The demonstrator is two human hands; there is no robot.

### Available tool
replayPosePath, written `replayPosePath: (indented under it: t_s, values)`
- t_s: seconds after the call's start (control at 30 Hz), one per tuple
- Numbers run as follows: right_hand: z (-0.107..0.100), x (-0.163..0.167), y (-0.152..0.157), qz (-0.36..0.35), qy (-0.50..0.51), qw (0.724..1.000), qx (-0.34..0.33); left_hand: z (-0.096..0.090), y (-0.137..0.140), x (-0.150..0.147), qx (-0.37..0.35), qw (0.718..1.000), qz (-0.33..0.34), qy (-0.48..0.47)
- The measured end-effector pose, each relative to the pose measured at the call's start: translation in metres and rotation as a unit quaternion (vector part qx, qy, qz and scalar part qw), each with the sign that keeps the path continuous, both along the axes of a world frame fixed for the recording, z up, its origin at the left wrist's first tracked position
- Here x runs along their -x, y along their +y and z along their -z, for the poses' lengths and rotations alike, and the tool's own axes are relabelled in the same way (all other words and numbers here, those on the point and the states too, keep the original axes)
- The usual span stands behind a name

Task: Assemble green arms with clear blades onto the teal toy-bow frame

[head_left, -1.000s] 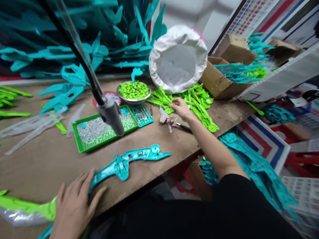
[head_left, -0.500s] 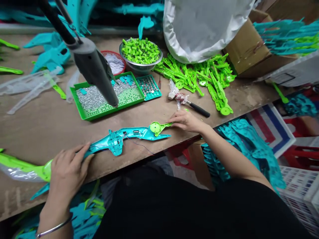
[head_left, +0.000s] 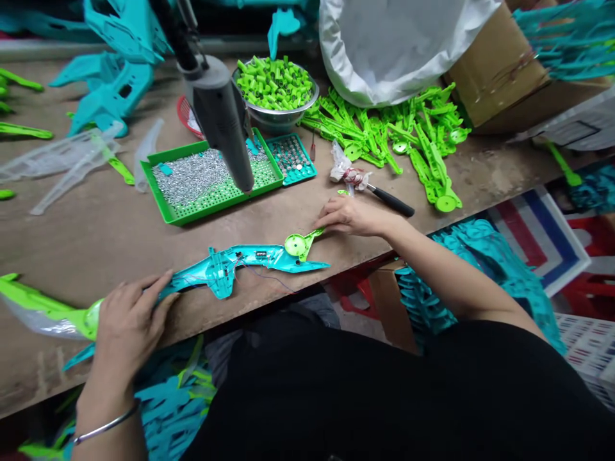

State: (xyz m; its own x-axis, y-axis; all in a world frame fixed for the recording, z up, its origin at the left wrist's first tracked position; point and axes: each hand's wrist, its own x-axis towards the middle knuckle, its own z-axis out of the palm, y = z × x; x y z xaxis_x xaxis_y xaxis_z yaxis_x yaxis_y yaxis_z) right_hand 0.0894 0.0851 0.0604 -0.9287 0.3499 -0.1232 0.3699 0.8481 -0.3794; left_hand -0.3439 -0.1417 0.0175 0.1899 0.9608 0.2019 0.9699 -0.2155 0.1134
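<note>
A long teal plastic toy bow half (head_left: 221, 272) lies along the bench edge with thin wires and a small metal spring-like part inside. My left hand (head_left: 132, 317) is wrapped over its left end, where a green limb with clear plastic (head_left: 52, 312) sticks out beyond the wrist. At the other end, a green plastic arm with a round disc (head_left: 295, 245) rests over the teal shell. My right hand (head_left: 346, 216) pinches the narrow tip of this green arm; the fingertips partly cover it.
An electric screwdriver (head_left: 225, 121) hangs above a green tray of screws (head_left: 177, 221). Behind stand a teal tray of small metal discs (head_left: 293, 160) and a steel bowl of green pieces (head_left: 278, 118). A wrapped-head hammer (head_left: 389, 200) lies right, near piled green arms (head_left: 432, 153).
My right hand has swung the green arm's tip slightly away from me, its disc staying at the shell's end. My left hand keeps its hold. The view has shifted a little.
</note>
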Motion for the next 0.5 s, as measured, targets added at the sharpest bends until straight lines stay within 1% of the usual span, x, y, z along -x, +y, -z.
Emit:
replayPosePath:
  t_s: [0.13,0.3,0.5]
  values:
    - [0.0,0.007,0.001,-0.025,-0.005,1.0,0.001,-0.001,-0.003,0.002,0.013,1.0,-0.006,-0.017]
    - [-0.005,0.005,0.005,-0.033,-0.021,0.999,-0.019,0.0,-0.004,0.002,0.016,1.0,-0.016,-0.01]
    - [-0.015,0.001,-0.002,-0.042,-0.025,0.999,0.004,0.0,-0.004,0.002,0.015,1.0,-0.019,-0.004]
